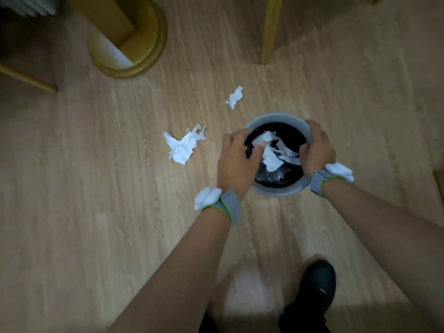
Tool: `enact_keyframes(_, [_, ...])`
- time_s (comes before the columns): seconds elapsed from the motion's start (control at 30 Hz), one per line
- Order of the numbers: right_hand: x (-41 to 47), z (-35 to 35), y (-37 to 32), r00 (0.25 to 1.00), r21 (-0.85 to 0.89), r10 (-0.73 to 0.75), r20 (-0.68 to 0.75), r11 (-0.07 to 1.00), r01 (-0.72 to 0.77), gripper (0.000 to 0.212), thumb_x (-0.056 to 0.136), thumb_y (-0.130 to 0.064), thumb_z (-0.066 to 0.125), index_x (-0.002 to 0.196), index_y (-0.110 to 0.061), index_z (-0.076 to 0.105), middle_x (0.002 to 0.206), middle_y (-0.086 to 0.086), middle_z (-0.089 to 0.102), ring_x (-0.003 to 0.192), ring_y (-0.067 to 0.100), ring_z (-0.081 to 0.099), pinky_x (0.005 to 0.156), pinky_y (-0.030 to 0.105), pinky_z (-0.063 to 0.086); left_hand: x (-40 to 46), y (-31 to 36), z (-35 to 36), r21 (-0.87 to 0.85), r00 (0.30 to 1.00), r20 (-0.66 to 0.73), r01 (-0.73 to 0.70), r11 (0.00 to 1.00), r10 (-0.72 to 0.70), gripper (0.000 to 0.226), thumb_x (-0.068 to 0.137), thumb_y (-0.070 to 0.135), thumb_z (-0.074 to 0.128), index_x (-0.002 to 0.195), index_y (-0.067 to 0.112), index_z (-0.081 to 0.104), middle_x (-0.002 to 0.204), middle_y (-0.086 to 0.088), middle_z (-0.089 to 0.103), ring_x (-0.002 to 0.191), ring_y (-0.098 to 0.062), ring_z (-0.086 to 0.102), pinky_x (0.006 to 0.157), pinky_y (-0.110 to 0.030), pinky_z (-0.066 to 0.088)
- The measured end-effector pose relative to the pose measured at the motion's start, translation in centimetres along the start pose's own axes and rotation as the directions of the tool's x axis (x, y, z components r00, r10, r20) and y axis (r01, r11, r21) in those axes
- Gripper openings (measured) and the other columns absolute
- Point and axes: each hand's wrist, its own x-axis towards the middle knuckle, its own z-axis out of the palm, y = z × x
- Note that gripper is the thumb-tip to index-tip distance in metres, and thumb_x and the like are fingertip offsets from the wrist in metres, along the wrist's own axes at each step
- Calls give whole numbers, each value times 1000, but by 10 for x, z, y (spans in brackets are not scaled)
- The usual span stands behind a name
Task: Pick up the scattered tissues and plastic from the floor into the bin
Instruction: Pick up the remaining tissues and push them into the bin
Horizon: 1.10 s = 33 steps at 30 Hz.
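A grey bin (276,192) with a black liner stands on the wooden floor. Inside it lie white tissues (272,159) and some clear plastic (271,177). My left hand (236,159) reaches over the bin's left rim, with thumb and fingers closed on a tissue just inside the mouth. My right hand (317,147) grips the bin's right rim. A large crumpled tissue (182,146) lies on the floor left of the bin. A smaller tissue (235,97) lies beyond the bin.
A round yellow pedestal base (134,44) stands at the back left. A wooden furniture leg (270,30) stands behind the bin, and a wooden rail (28,79) runs at far left. My black shoe (314,284) is on the floor near the bottom.
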Motion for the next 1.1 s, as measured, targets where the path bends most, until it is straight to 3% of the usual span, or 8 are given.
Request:
enact_keyframes(0.07, [-8,-5,-1,998,-8,-15,56,1000,15,54,96,-18,55,149,-23,43,117,24,62,95,48,64,71,39,42,-3,-14,-22,-80,972,-174,144,986,-156,42,95,50,65,132,31,58,128,5,54,105,-11,66,87,-27,51])
enact_keyframes(0.17, [-14,-10,-3,996,2,-21,82,1000,21,53,100,-43,54,147,-25,40,118,22,64,99,47,65,77,43,48,6,-49,-48,-157,841,-367,366,917,-398,53,94,53,65,139,29,54,136,-6,52,117,-21,60,91,-27,41])
enact_keyframes(0.3, [-15,-3,-6,999,52,-23,27,998,21,52,101,-60,42,144,-30,42,118,18,67,105,42,65,86,44,50,32,-120,-64,-138,713,-315,619,773,-627,75,94,66,57,157,36,32,155,-12,33,135,-34,49,111,-47,41])
enact_keyframes(0.53, [-9,6,-2,999,104,-10,-49,994,15,46,105,-55,31,141,-31,46,122,14,70,110,40,65,89,44,49,93,-210,-58,297,815,-136,576,762,-563,92,86,76,60,161,47,16,166,-16,16,147,-41,32,119,-56,32])
enact_keyframes(0.83, [13,27,-36,996,-8,-86,-19,996,86,36,110,-41,29,135,-29,52,117,9,70,104,38,66,82,45,52,161,-257,-17,439,879,-131,467,768,-459,102,74,86,58,160,47,18,160,-24,23,138,-52,39,115,-58,35])
enact_keyframes(0.97, [18,28,-36,996,-57,-86,-1,995,86,36,110,-42,29,136,-28,50,113,9,69,100,39,66,78,45,52,185,-247,14,361,865,-203,502,785,-459,114,52,87,21,158,47,29,163,-16,23,140,-49,34,119,-55,27])
enact_keyframes(1.03, [17,30,-36,996,-45,-93,-5,995,93,36,110,-42,29,136,-30,50,112,7,68,98,38,66,79,45,53,195,-249,26,423,882,-248,470,775,-400,104,55,80,12,150,50,40,154,-15,34,130,-47,39,113,-59,30])
enact_keyframes(1.1, [18,32,-35,995,-27,-100,-12,995,100,36,110,-41,29,136,-30,51,111,6,69,97,37,66,81,47,53,201,-262,32,562,933,-201,358,746,-297,65,83,67,36,143,45,48,144,-19,40,123,-47,42,104,-64,37])
